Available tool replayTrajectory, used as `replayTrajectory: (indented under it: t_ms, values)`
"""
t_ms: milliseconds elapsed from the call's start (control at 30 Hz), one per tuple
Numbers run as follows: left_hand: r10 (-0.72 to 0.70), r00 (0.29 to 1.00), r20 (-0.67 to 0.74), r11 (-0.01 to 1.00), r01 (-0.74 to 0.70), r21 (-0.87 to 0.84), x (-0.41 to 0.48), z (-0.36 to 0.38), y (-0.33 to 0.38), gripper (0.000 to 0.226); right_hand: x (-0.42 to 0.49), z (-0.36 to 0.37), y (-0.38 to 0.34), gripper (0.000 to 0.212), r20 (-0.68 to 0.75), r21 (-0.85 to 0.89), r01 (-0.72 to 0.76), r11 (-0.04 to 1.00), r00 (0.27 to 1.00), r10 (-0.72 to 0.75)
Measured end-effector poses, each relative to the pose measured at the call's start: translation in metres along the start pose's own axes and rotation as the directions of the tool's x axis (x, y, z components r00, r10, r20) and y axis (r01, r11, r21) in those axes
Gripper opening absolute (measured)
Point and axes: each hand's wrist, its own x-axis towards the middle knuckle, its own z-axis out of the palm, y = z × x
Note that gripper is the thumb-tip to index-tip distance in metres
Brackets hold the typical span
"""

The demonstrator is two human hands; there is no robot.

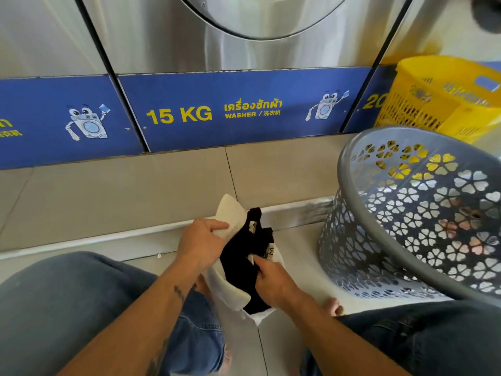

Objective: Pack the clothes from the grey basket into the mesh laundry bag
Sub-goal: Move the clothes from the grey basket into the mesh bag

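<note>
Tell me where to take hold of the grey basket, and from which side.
Grip the grey basket by its thick solid rim, on the arc nearest the person, coming from above and the left. That band is wide and exposed; the wall below is pierced with flower holes and looks thinner. The right hand is closest, but now grips a black garment.

Faded blue jeans (67, 308), frayed and torn on the left leg; dark tattoo marks (179, 292) along the left forearm (141, 318).
</note>
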Motion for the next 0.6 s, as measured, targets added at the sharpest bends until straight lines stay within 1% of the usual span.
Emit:
replayTrajectory:
  t_ms: [100,167,233,300,333,400,467,533,600]
  values:
    - [0.014,1.0,0.002,0.999,-0.014,0.032,0.001,0.003,0.004,0.055,0.014,-0.014,-0.004,0.041,-0.004,0.031,-0.033,0.999,0.999,0.033]
    - [0.005,1.0,0.003,0.999,-0.005,0.035,0.004,0.004,0.005,0.055,0.021,-0.022,-0.008,0.039,-0.076,0.078,-0.065,0.995,0.995,0.071]
    - [-0.012,1.0,0.01,1.0,0.012,0.027,0.006,0.005,0.006,0.056,0.023,-0.03,-0.011,0.038,-0.191,0.158,-0.07,0.985,0.976,0.1]
    - [-0.031,0.999,0.026,0.999,0.03,0.013,0.007,0.008,0.008,0.056,0.024,-0.034,-0.012,0.049,-0.265,0.172,-0.073,0.982,0.957,0.118]
    - [-0.036,0.999,0.033,0.999,0.036,0.007,0.007,0.009,0.009,0.056,0.027,-0.038,-0.013,0.059,-0.271,0.157,-0.072,0.985,0.956,0.113]
    - [-0.055,0.997,0.051,0.998,0.056,-0.002,0.009,0.01,0.01,0.059,0.034,-0.044,-0.017,0.085,-0.2,0.145,-0.056,0.988,0.976,0.085]
    - [-0.088,0.992,0.087,0.995,0.092,-0.043,0.011,0.011,0.01,0.065,0.043,-0.049,-0.023,0.098,-0.121,0.155,-0.023,0.988,0.992,0.042]
    - [-0.108,0.986,0.124,0.988,0.121,-0.101,0.012,0.013,0.013,0.068,0.052,-0.052,-0.025,0.1,-0.063,0.16,0.031,0.987,0.998,-0.021]
    - [-0.117,0.982,0.151,0.983,0.136,-0.126,0.014,0.015,0.016,0.068,0.054,-0.053,-0.029,0.094,0.049,0.155,0.038,0.987,0.998,-0.046]
